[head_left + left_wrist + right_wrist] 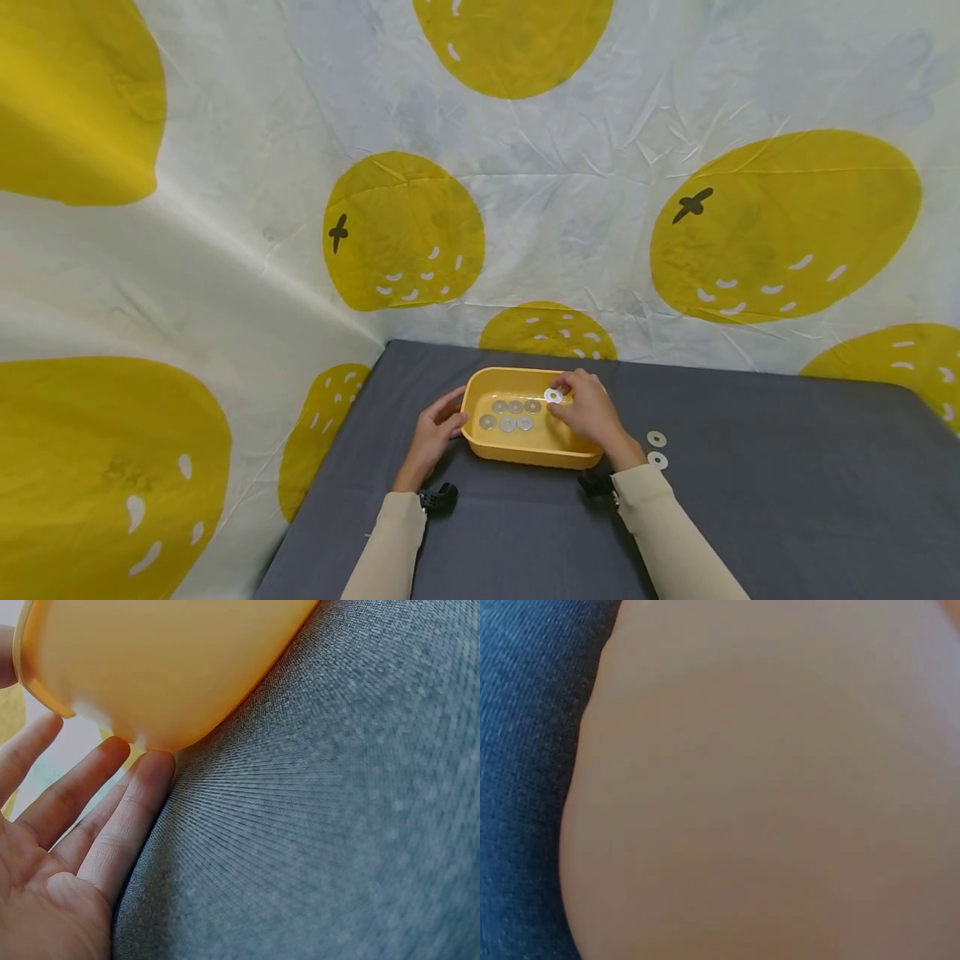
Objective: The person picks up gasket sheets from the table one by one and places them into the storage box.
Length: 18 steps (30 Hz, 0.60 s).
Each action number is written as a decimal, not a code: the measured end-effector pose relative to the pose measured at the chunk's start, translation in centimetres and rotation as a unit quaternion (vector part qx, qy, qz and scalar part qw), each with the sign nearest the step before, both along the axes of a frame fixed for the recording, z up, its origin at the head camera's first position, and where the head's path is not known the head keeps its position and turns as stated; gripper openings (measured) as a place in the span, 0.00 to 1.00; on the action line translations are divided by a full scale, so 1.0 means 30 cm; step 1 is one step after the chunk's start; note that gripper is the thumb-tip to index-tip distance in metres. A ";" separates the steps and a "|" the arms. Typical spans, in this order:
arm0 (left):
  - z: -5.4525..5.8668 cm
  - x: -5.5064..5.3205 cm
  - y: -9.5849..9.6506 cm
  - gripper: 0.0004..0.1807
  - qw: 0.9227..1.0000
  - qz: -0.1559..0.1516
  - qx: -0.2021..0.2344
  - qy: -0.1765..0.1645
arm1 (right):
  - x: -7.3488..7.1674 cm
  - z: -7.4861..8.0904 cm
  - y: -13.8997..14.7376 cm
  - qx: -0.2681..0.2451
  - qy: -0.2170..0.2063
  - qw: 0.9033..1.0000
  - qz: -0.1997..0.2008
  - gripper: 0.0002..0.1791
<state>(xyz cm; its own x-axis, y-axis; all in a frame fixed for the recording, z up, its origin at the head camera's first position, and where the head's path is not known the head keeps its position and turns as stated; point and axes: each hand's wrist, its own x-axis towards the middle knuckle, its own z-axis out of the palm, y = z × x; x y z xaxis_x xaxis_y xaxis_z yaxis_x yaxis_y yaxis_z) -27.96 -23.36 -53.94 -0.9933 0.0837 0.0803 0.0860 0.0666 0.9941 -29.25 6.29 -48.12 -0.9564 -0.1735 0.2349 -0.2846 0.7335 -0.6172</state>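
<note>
A shallow yellow plastic tray (495, 452) stands on the grey cloth. My left hand (435, 429) steadies its left end, thumb at the rim and fingertips against the outer wall; the left wrist view shows those fingers (124, 825) nearly straight along it. Over the tray's right part, my right hand (588, 408) pinches a flat metal washer (548, 392) between thumb and fingers. Several washers (507, 424) lie in two rows on the tray floor, left of that hand. In the right wrist view, a blurred pale surface (765, 787) hides the hand.
Two more washers, an upper one (656, 439) and a lower one (657, 460), lie on the grey cloth (780, 475) beside the right wrist. Behind the table hangs a white curtain (570, 225) printed with large yellow fruit; it also runs along the left side.
</note>
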 end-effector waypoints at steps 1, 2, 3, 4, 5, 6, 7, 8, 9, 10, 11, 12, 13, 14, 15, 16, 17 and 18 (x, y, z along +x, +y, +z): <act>0.001 0.000 0.000 0.28 1.000 0.000 0.000 -0.001 | -0.003 -0.002 -0.003 -0.001 0.001 1.000 0.002 0.14; 0.001 0.001 -0.001 0.28 1.000 -0.001 0.002 -0.002 | -0.005 -0.004 -0.006 -0.004 0.001 1.000 0.006 0.14; 0.002 0.001 -0.001 0.28 1.000 0.000 0.001 -0.003 | -0.008 -0.005 -0.009 -0.005 0.001 1.000 0.008 0.14; 0.002 0.002 -0.002 0.28 1.000 -0.001 0.002 -0.004 | -0.012 -0.007 -0.012 -0.007 0.001 1.000 0.012 0.14; 0.002 0.002 -0.002 0.28 1.000 0.000 0.001 -0.005 | -0.015 -0.008 -0.014 -0.009 0.001 1.000 0.015 0.14; 0.003 0.002 -0.002 0.28 1.000 0.001 0.001 -0.006 | -0.019 -0.010 -0.017 -0.009 0.001 1.000 0.018 0.14; 0.003 0.001 -0.002 0.28 1.000 0.002 0.001 -0.006 | -0.023 -0.012 -0.018 -0.007 0.001 1.000 0.021 0.14; 0.003 0.001 -0.003 0.28 1.000 0.001 0.002 -0.006 | -0.027 -0.014 -0.020 -0.006 0.001 1.000 0.023 0.14; 0.003 0.000 -0.003 0.28 1.000 0.002 0.002 -0.006 | -0.032 -0.016 -0.021 -0.004 0.000 1.000 0.024 0.14; 0.002 -0.001 -0.003 0.28 1.000 0.003 0.002 -0.005 | -0.036 -0.019 -0.023 -0.003 -0.001 1.000 0.025 0.13; 0.002 -0.002 -0.003 0.28 1.000 0.003 0.002 -0.005 | -0.040 -0.021 -0.024 0.001 -0.002 1.000 0.025 0.13; 0.002 -0.003 -0.002 0.28 1.000 0.004 0.001 -0.004 | -0.044 -0.024 -0.026 0.003 -0.005 1.000 0.026 0.13; 0.001 -0.004 -0.002 0.28 1.000 0.004 0.000 -0.004 | -0.047 -0.026 -0.027 0.006 -0.009 1.000 0.024 0.13; 0.000 -0.005 -0.002 0.27 1.000 0.004 -0.001 -0.004 | -0.050 -0.028 -0.029 0.008 -0.012 1.000 0.023 0.13; -0.001 -0.005 -0.002 0.27 1.000 0.005 -0.003 -0.004 | -0.052 -0.030 -0.031 0.012 -0.014 1.000 0.023 0.13; -0.003 -0.006 -0.002 0.27 1.000 0.004 -0.005 -0.003 | -0.054 -0.033 -0.033 0.016 -0.017 0.999 0.023 0.13; -0.003 -0.005 -0.001 0.28 1.000 0.004 -0.006 -0.003 | -0.055 -0.035 -0.034 0.021 -0.021 0.999 0.022 0.12; -0.004 -0.005 -0.001 0.28 1.000 0.004 -0.007 -0.003 | -0.057 -0.038 -0.035 0.025 -0.025 0.999 0.021 0.12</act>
